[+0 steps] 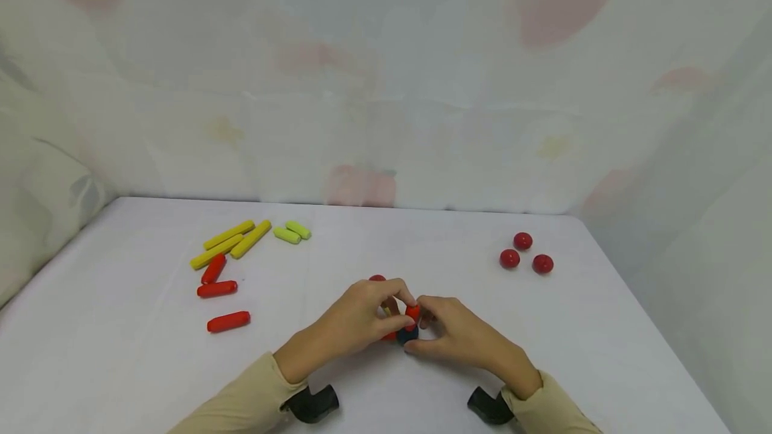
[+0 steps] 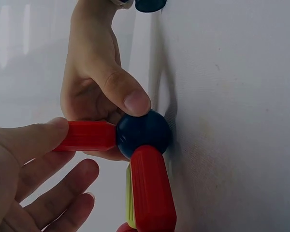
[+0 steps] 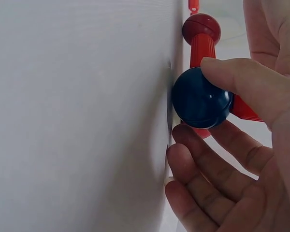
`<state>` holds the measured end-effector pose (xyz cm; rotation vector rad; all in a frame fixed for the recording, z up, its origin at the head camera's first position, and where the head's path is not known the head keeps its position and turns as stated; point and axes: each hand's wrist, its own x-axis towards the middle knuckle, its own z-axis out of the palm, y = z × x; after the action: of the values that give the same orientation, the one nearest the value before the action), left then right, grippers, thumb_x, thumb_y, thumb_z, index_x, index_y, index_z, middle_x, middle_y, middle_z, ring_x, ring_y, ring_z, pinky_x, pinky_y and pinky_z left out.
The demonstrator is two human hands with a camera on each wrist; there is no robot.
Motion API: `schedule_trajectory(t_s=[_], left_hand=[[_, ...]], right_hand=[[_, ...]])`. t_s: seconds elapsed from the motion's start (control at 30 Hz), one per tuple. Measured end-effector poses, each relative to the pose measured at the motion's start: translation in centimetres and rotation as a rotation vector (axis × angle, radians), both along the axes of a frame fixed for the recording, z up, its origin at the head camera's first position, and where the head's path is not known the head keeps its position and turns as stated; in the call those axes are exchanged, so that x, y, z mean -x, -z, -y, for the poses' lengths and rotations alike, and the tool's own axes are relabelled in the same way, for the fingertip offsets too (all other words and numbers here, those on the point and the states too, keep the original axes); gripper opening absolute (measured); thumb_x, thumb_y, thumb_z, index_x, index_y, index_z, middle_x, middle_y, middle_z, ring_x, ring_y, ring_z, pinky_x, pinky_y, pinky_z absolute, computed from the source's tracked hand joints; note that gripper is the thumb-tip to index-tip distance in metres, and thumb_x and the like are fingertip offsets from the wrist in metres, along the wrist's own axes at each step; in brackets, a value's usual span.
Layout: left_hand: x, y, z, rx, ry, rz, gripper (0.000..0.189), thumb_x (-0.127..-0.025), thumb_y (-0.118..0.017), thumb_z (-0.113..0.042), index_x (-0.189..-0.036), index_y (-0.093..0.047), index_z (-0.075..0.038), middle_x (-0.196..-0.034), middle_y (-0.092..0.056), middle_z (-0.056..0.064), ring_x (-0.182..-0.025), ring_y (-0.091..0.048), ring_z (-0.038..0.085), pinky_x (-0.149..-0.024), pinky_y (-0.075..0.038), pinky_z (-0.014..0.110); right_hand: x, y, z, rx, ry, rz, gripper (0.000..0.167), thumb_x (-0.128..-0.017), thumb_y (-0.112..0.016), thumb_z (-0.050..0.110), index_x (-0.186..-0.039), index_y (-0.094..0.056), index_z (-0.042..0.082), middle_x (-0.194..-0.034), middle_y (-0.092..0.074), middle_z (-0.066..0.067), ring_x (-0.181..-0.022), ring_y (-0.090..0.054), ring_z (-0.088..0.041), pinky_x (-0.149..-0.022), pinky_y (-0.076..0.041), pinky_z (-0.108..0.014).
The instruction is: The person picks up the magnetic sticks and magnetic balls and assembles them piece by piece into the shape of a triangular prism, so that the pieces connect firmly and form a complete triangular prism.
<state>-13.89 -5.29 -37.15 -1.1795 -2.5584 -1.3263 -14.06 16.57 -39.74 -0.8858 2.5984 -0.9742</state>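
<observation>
Blue ball (image 2: 145,130), the single blue connector of a small rod-and-ball assembly, situated low at the bench (image 1: 615,367) between the two hands. An upright red rod (image 2: 91,136) rises from it, its upper end pinched between thumb and index finger in the grip of the left hand (image 1: 362,317); the right hand (image 1: 458,333) pinches the blue ball itself between thumb and fingers, presumably to steady it against the rod. One low red rod (image 3: 203,48) leaves the blue ball on its left side, ending in a red ball (image 3: 203,28); in the left wrist view a yellow-green rod (image 2: 130,203) shows behind. The left hand hides part of the assembly, so its full count cannot be told. Loose parts lie grouped by kind and colour, probably for easy selection: three loose red rods (image 1: 228,321) well left of the blue ball; three yellow rods (image 1: 250,240) and two short yellow-green rods (image 1: 286,236) left of it and farther from the person; three loose red balls (image 1: 509,258) to its right, likewise farther off. Two black wrist devices (image 1: 311,407) lie nearer the person than the blue ball; a patterned white curtain (image 1: 422,139) hangs beyond it.
</observation>
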Motion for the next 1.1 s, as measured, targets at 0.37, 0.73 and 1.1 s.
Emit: schedule_trajectory(t_s=[0.37,0.73,1.1], left_hand=[[-0.1,-0.3,2.4,0.067,-0.045,-0.045,0.025,-0.086,-0.077,-0.012,-0.11,-0.068,-0.013,-0.102,-0.073,0.0,-0.085,-0.066,0.012,-0.078,-0.057,0.029],[-0.7,-0.9,6.1,0.173,-0.156,0.013,0.031,-0.088,-0.076,-0.017,-0.117,-0.066,-0.016,-0.11,-0.071,-0.002,-0.093,-0.064,0.014,-0.084,-0.057,0.03],[0.0,-2.1,8.9,0.264,-0.182,0.021,0.036,-0.089,-0.074,-0.016,-0.123,-0.064,-0.017,-0.109,-0.071,0.001,-0.092,-0.065,0.017,-0.082,-0.057,0.035]], right_hand=[[-0.1,-0.1,0.4,-0.016,0.014,0.032,0.026,-0.084,-0.079,0.034,-0.1,-0.062,0.023,-0.088,-0.062,0.015,-0.083,-0.057,-0.005,-0.076,-0.049,-0.021],[-0.2,-0.2,0.4,-0.064,0.063,0.071,0.029,-0.083,-0.079,0.038,-0.1,-0.061,0.022,-0.088,-0.061,0.014,-0.083,-0.056,-0.007,-0.076,-0.049,-0.022],[-0.3,-0.3,0.3,-0.064,0.055,0.08,0.03,-0.083,-0.079,0.038,-0.101,-0.062,0.021,-0.088,-0.062,0.013,-0.083,-0.056,-0.007,-0.075,-0.049,-0.021]])
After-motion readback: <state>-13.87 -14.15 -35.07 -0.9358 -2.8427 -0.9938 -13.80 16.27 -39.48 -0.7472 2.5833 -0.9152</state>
